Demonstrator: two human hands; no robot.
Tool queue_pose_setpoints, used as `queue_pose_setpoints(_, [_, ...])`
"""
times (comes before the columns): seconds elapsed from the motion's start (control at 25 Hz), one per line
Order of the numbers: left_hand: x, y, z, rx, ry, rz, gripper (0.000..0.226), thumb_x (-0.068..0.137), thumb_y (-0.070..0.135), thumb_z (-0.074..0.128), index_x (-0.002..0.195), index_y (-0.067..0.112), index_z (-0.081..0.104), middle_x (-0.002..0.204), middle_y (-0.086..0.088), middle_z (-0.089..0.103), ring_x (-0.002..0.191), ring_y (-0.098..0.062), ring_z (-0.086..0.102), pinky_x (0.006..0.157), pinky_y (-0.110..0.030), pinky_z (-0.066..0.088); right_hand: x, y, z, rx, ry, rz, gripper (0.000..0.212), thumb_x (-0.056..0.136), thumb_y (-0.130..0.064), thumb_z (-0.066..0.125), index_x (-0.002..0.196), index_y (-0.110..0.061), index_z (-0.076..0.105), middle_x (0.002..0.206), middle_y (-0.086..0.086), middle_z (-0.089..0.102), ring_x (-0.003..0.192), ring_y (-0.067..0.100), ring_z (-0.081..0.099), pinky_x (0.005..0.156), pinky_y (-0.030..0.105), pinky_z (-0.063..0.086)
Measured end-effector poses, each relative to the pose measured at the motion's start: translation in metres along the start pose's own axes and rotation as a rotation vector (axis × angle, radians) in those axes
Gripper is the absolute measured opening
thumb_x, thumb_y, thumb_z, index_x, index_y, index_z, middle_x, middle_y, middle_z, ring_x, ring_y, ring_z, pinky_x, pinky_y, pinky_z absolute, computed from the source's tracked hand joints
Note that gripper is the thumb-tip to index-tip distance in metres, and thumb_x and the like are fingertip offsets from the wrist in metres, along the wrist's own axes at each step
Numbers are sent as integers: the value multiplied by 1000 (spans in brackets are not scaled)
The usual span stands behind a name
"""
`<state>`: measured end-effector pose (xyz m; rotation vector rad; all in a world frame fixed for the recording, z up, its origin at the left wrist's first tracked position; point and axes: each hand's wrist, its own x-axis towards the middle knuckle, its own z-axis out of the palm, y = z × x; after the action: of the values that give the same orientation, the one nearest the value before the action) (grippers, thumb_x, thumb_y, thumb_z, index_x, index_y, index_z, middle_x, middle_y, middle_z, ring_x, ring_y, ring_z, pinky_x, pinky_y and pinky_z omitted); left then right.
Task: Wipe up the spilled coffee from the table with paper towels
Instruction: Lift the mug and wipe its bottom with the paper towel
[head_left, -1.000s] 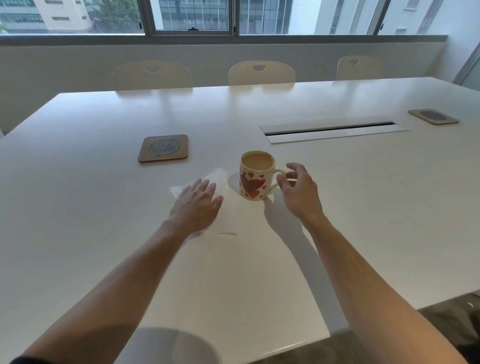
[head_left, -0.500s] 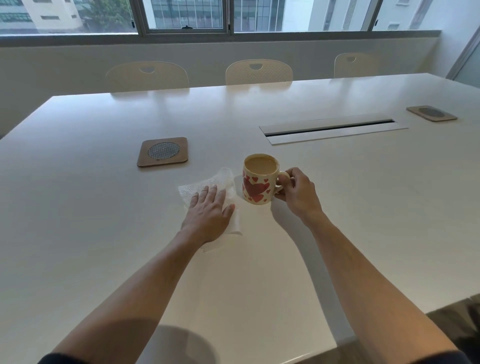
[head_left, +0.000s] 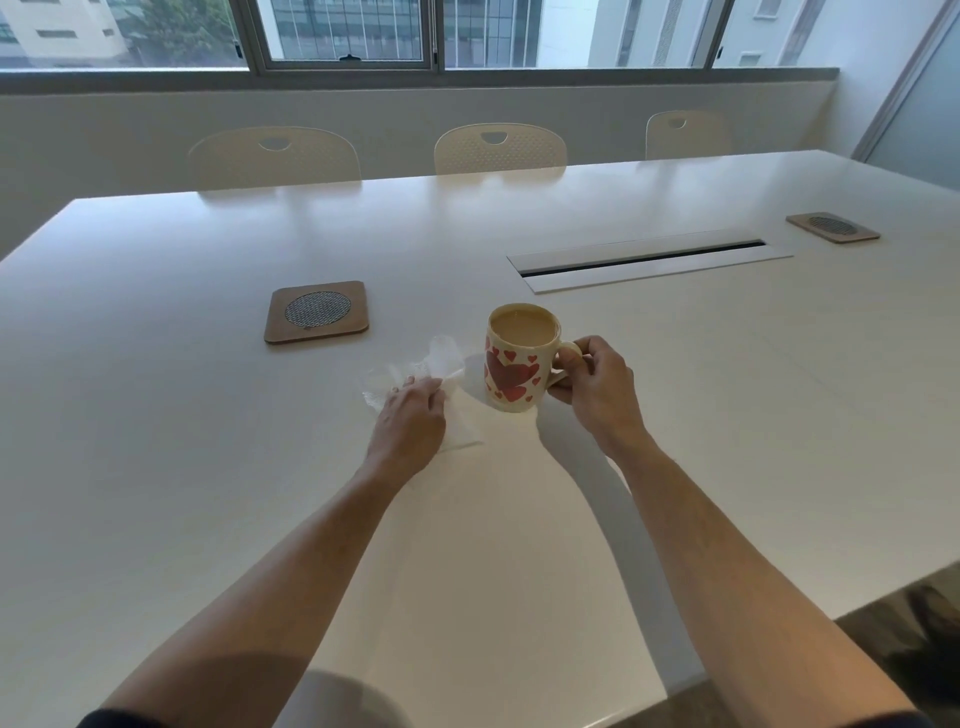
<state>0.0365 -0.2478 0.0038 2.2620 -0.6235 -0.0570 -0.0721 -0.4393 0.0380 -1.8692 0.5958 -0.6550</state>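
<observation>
A cream mug with red hearts (head_left: 514, 364), full of milky coffee, stands on the white table (head_left: 208, 467) near its middle. My right hand (head_left: 592, 389) is closed around the mug's handle. Just left of the mug lies a crumpled white paper towel (head_left: 441, 364). My left hand (head_left: 410, 421) has its fingers curled, gripping the towel's near part against the table. I cannot make out any spilled coffee on the pale tabletop.
A wooden coaster with a mesh disc (head_left: 316, 310) sits to the far left of the mug, and another coaster (head_left: 832, 227) at the far right. A long cable slot (head_left: 644, 260) runs behind the mug. Three chairs (head_left: 498, 148) line the far edge.
My right hand has closed on the mug's handle. My left hand, flat on the towel before, has curled its fingers and bunched the towel up beside the mug.
</observation>
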Motion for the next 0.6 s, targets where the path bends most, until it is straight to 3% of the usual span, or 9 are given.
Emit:
queue_pose_setpoints(0.12, [5, 6, -4, -236, 99, -110, 28, 97, 26, 42, 109, 20, 67, 100, -6, 68, 98, -30, 59, 87, -43, 47, 0, -16, -4, 13, 23, -23, 23, 101, -26, 53, 102, -4, 58, 97, 11, 72, 84, 20, 74, 74, 34, 64])
queue_pose_setpoints(0.32, [17, 20, -4, -763, 147, -318, 25, 98, 27, 44, 88, 21, 66, 83, -3, 62, 79, -27, 57, 69, -36, 46, -3, -32, -11, 30, 65, -35, 17, 103, -22, 50, 106, -7, 57, 100, 9, 71, 85, 19, 74, 71, 28, 63])
queue_pose_setpoints(0.48, [19, 34, 5, -1138, 34, -500, 28, 99, 29, 44, 114, 24, 66, 95, -8, 69, 82, -29, 65, 65, -35, 53, -7, -35, -12, 97, 85, 6, 14, 103, -19, 50, 104, -8, 58, 100, 9, 71, 85, 19, 74, 72, 31, 63])
queue_pose_setpoints(0.6, [17, 50, 19, -1418, -143, -492, 36, 99, 32, 41, 125, 17, 62, 103, -13, 72, 95, -33, 68, 83, -49, 55, -10, -34, -9, 129, 94, 19, 15, 103, -20, 51, 101, -7, 59, 98, 10, 71, 84, 20, 74, 71, 32, 63])
